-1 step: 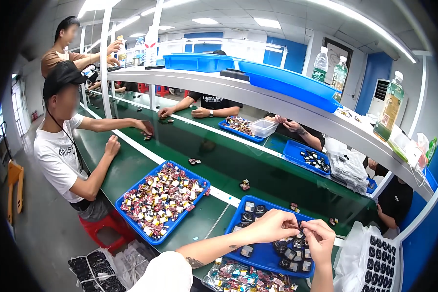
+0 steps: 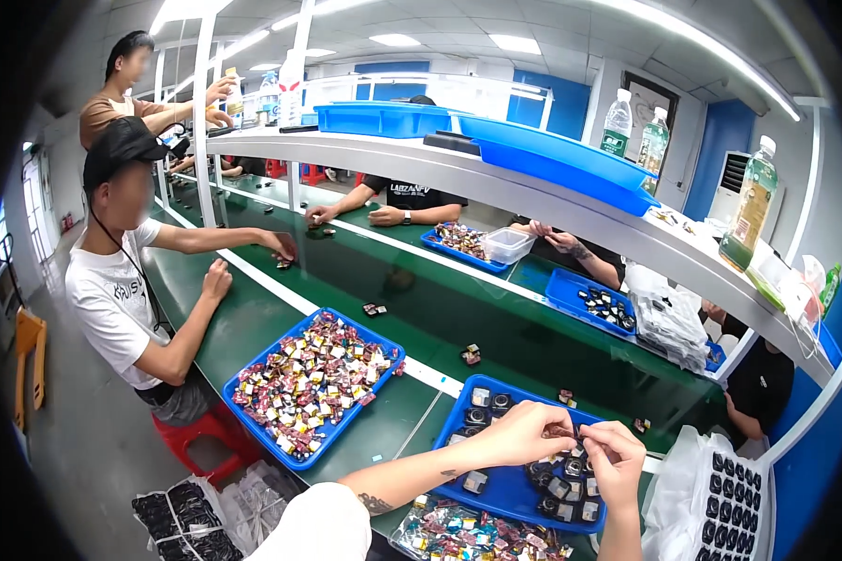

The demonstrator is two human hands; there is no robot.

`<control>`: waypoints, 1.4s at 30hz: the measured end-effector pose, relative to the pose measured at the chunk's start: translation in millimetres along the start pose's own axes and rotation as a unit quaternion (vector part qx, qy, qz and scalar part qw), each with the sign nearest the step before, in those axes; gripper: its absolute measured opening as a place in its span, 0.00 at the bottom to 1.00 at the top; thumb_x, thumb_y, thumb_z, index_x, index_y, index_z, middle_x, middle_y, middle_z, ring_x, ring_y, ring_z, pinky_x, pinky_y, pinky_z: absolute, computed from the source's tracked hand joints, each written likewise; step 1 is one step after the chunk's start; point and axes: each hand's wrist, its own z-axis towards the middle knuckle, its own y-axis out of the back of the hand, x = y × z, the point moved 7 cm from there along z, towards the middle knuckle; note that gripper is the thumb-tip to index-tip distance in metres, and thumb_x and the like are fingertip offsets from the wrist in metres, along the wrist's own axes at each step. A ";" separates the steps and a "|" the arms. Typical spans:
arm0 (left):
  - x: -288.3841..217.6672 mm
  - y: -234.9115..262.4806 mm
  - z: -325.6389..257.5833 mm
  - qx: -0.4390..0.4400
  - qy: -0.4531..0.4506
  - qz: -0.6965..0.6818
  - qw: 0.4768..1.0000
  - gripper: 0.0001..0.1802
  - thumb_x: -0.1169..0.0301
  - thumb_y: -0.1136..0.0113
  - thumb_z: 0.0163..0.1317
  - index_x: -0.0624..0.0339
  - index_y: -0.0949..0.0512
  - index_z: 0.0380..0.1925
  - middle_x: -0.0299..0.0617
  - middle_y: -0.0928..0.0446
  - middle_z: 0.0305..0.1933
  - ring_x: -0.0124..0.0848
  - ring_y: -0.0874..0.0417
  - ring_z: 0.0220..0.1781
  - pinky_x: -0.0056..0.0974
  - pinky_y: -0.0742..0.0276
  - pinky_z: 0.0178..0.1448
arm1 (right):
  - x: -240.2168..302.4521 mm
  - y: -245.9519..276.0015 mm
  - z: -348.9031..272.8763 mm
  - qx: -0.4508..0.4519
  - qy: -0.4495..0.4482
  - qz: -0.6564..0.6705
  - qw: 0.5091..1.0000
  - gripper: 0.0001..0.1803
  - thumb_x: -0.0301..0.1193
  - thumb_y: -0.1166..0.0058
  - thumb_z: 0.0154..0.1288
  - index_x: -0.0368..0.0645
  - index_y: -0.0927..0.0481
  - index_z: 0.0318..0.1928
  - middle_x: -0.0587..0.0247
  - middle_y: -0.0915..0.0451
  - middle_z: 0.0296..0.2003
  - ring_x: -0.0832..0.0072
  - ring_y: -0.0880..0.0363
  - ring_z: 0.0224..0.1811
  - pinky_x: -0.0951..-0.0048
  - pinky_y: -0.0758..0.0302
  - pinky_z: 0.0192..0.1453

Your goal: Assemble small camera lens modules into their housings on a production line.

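My left hand (image 2: 531, 432) and my right hand (image 2: 616, 460) meet above a blue tray (image 2: 451, 404). The fingers of both are pinched close together, and whatever lies between the fingertips is too small and covered to name. Beneath them the tray holds several small black square-cased parts (image 2: 559, 490), some showing a silvery or round face. Against the tray's near side lies a clear bag of small red, teal and yellow electronic parts (image 2: 468, 537). Left of my left forearm, a second blue tray (image 2: 237, 402) is heaped with small red parts carrying white and yellow pieces.
A green conveyor belt (image 2: 421, 327) runs past, with a few loose parts on it. Overhead, a white shelf (image 2: 374, 145) carries blue trays and bottles (image 2: 748, 206). A foam tray of black parts (image 2: 728, 505) stands at right. Co-workers sit at left (image 2: 122, 280) and opposite.
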 end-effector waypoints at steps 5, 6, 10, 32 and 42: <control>4.3 -1.0 2.4 -0.020 -0.019 -0.045 0.999 0.11 0.66 0.39 0.59 0.64 0.21 0.34 0.40 0.19 0.31 0.25 0.22 0.31 0.32 0.26 0.39 | -5.1 4.7 0.6 -0.005 -0.030 0.036 0.999 0.09 0.17 0.39 0.53 0.34 0.16 0.38 0.60 0.20 0.34 0.81 0.23 0.33 0.85 0.28 0.33; 5.2 -1.5 3.2 -0.019 -0.018 -0.046 0.999 0.11 0.66 0.39 0.59 0.64 0.21 0.34 0.40 0.19 0.31 0.25 0.22 0.31 0.32 0.26 0.39 | -6.4 4.7 0.9 -0.005 -0.033 0.037 0.999 0.09 0.17 0.39 0.53 0.34 0.16 0.38 0.60 0.20 0.34 0.81 0.23 0.33 0.85 0.28 0.33; 10.0 0.1 6.1 -0.027 -0.017 -0.070 0.997 0.10 0.68 0.39 0.60 0.64 0.21 0.35 0.40 0.19 0.32 0.24 0.22 0.32 0.32 0.26 0.40 | -21.6 5.6 1.4 -0.031 -0.107 0.158 0.981 0.07 0.15 0.38 0.50 0.31 0.18 0.32 0.58 0.19 0.32 0.78 0.21 0.32 0.81 0.24 0.36; -2.1 5.0 -1.6 0.113 -0.034 -0.346 0.931 0.06 0.71 0.38 0.60 0.62 0.23 0.33 0.33 0.23 0.32 0.20 0.24 0.34 0.27 0.26 0.40 | -1.0 -15.6 -15.8 0.240 -0.079 0.032 0.967 0.07 0.21 0.34 0.46 0.37 0.18 0.29 0.62 0.19 0.27 0.78 0.22 0.29 0.78 0.28 0.35; 3.2 42.4 -3.8 -0.021 0.003 -0.242 0.970 0.07 0.70 0.39 0.58 0.62 0.24 0.29 0.33 0.25 0.27 0.19 0.26 0.29 0.25 0.29 0.34 | -21.1 -58.1 -0.2 0.289 0.035 -0.280 0.915 0.07 0.31 0.45 0.56 0.39 0.22 0.28 0.56 0.21 0.27 0.58 0.21 0.33 0.61 0.26 0.36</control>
